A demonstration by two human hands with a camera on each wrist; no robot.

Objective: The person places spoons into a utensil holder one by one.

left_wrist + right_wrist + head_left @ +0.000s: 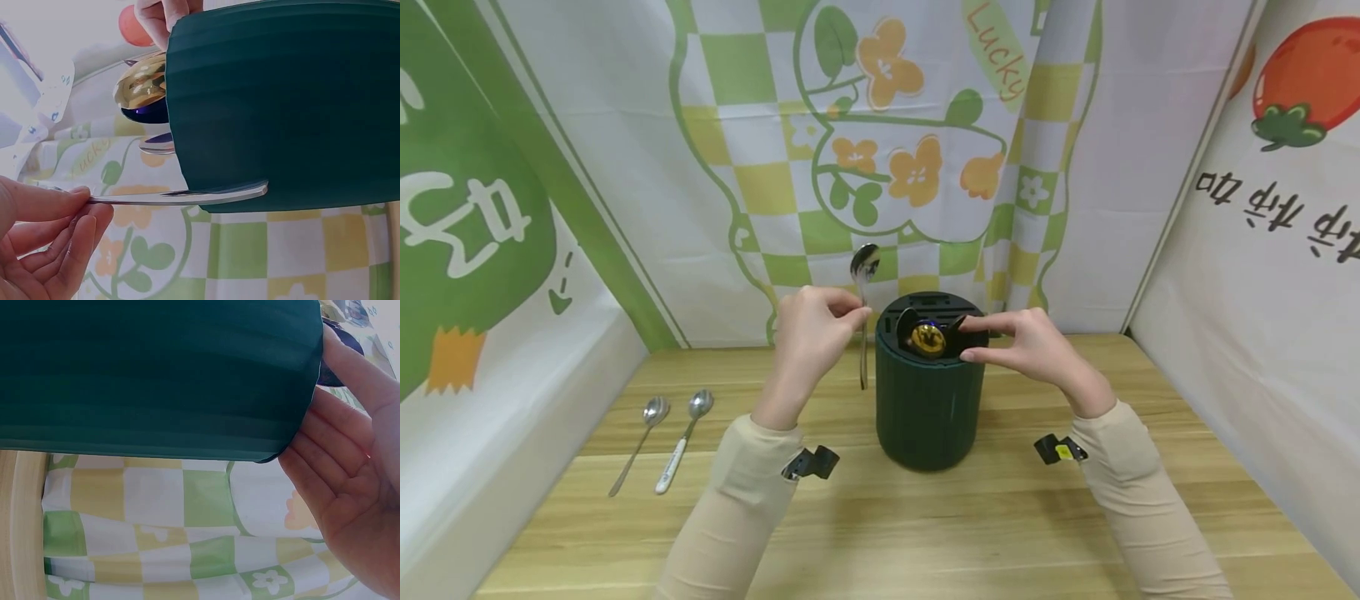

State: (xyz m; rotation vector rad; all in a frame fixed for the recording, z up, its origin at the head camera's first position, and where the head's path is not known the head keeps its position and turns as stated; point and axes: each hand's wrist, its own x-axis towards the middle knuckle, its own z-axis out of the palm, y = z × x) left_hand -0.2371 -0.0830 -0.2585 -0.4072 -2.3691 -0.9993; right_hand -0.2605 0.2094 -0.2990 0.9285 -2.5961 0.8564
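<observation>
My left hand [812,342] pinches a metal spoon [863,358] by its handle between thumb and fingertips. The spoon stands upright, bowl on top, just left of a dark green utensil holder [928,417]. In the left wrist view the spoon's handle end [231,192] overlaps the holder's side; I cannot tell whether they touch. A gold spoon [928,339] and dark spoons are in the holder, bowls up. My right hand [1037,350] rests at the holder's right rim, thumb and fingers spread. In the right wrist view its fairly straight fingers [331,434] reach past the rim, near a dark spoon bowl [334,356].
To the left on the wooden table [880,542] lie two more spoons: a plain metal spoon [642,442] and a white-handled spoon [673,458]. Patterned curtains [760,192] hang behind the holder and along both sides. The holder has a slotted black top [925,302].
</observation>
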